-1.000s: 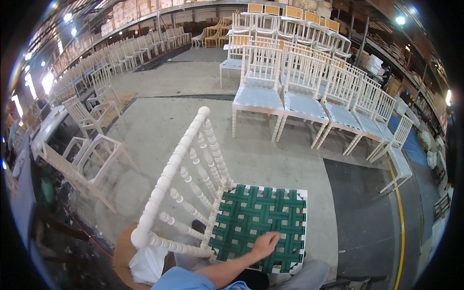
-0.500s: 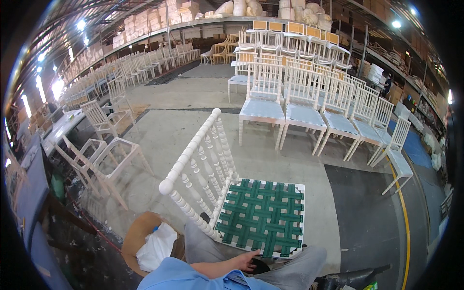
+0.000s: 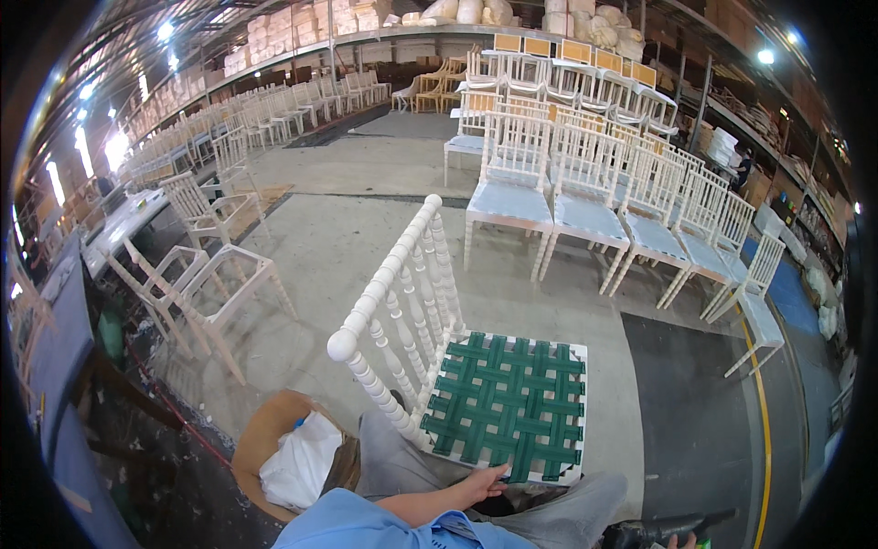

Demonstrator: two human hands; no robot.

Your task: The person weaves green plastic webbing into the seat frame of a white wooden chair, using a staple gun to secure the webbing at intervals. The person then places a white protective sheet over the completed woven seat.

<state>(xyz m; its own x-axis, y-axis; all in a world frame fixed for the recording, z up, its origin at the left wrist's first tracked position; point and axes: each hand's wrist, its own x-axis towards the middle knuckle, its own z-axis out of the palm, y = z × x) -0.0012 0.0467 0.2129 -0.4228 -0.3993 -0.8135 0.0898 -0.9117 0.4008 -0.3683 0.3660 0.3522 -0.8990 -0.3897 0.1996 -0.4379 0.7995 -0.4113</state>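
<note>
Green webbing (image 3: 505, 403), woven over-under with little gaps between the straps, covered the seat of the white chair (image 3: 440, 375) right in front of the person. The chair sat just past the lap, near edge close to the spread knees in grey trousers (image 3: 567, 514), seat facing up and the back rising on the left, all turned spindles and ringed rails.

The left hand (image 3: 483, 485) came in from under the blue shirt (image 3: 357, 522) and was at the near edge of the seat. Its fingers looked loosely bent, tips by the webbing's end; the undersides were in shadow, so I couldn't tell if they were pinching a strap or just touching. The right hand (image 3: 681, 542) barely poked in at the bottom edge, beside a long dark object (image 3: 663, 529). It was cut off there, so no clue whether those fingers were spread or pressed together.

Left of the knees was a round-edged brown cardboard container (image 3: 259, 448) with a crumpled white bag (image 3: 297, 462) in it. Farther left, a bare chair frame (image 3: 242, 261) with an open seat stood on the grey floor (image 3: 352, 215). Off to the right, rows of pale chairs (image 3: 509, 199) had light blue seats, and a yellow line (image 3: 761, 412) curved down the floor.
</note>
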